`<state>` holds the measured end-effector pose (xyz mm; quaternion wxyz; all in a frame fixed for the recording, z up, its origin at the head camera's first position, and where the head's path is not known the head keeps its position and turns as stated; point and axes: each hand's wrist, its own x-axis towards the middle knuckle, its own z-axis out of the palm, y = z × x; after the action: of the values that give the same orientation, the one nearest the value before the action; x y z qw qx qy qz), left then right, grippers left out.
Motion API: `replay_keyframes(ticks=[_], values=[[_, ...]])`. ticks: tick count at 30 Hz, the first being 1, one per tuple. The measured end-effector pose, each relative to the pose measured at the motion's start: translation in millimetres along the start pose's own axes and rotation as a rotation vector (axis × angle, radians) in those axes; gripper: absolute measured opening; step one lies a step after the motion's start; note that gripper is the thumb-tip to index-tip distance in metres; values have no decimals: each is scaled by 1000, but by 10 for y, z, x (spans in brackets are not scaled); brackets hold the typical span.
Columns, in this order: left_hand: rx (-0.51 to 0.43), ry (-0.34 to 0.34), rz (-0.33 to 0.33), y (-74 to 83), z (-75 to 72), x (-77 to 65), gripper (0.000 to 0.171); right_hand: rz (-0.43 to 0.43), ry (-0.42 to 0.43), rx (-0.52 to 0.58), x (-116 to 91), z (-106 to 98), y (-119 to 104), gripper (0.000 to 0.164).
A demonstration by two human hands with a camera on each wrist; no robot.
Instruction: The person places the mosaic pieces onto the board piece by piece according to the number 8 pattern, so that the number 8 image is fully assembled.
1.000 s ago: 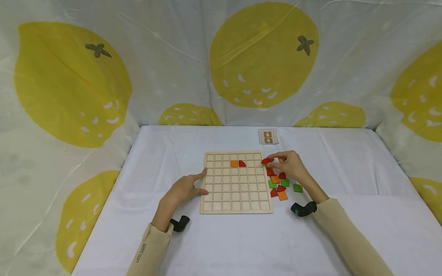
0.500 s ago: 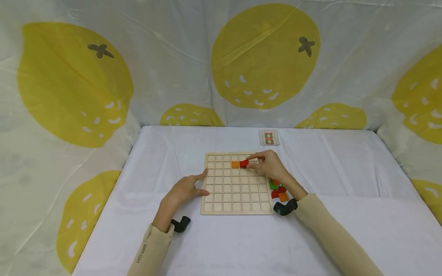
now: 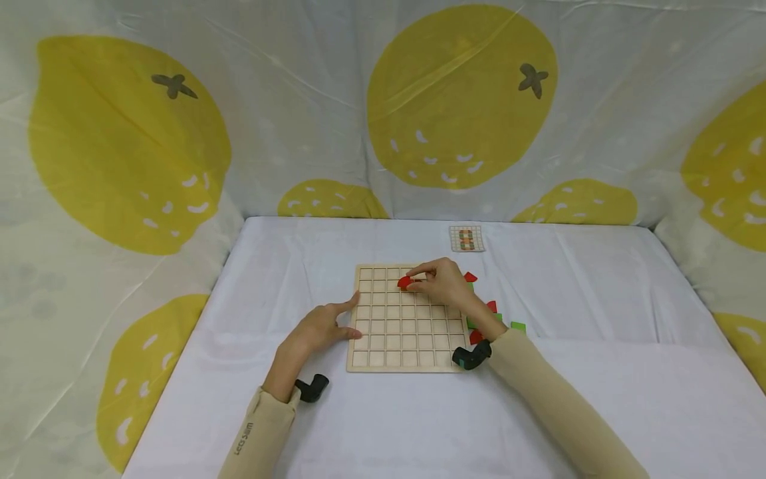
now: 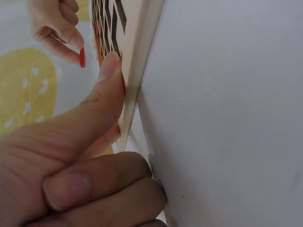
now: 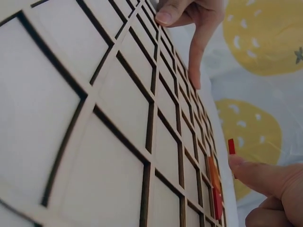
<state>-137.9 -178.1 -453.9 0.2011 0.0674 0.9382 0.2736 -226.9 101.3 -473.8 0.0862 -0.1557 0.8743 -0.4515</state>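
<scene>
My right hand [image 3: 439,283] pinches a red quarter-circle tile [image 3: 404,283] between thumb and index finger, over an upper row of the wooden grid board [image 3: 383,346]. In the right wrist view this held tile shows edge-on, apart from the board. An orange square tile [image 5: 214,172] and another red tile [image 5: 217,203] sit side by side in the board's cells; the hand mostly hides them in the head view. My left hand [image 3: 317,326] touches the board's left edge with thumb and index finger spread, while its other fingers curl below the thumb [image 4: 106,87].
Right of the board lie loose tiles, among them a red one [image 3: 492,307] and a green one [image 3: 518,326], partly covered by the right arm. A small printed grid card [image 3: 467,239] lies behind the board on the white cloth [image 3: 383,426].
My right hand has carried the red tile leftward from the pile, across the board's upper right, to above the orange tile's place. The left hand stays at the board's edge.
</scene>
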Motion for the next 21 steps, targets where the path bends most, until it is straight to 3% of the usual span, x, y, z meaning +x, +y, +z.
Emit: replay_keyframes(ticks=[4,12,21], values=[[7,-3,0,-4,-4,10,87,-13,-4,-19,48,55,-2,25],[-5,0,11,-25,6,30,88,39,-13,-1,72,125,5,24],[12,-5,13,-34,-8,34,87,-6,-6,-15,71,116,0,27]])
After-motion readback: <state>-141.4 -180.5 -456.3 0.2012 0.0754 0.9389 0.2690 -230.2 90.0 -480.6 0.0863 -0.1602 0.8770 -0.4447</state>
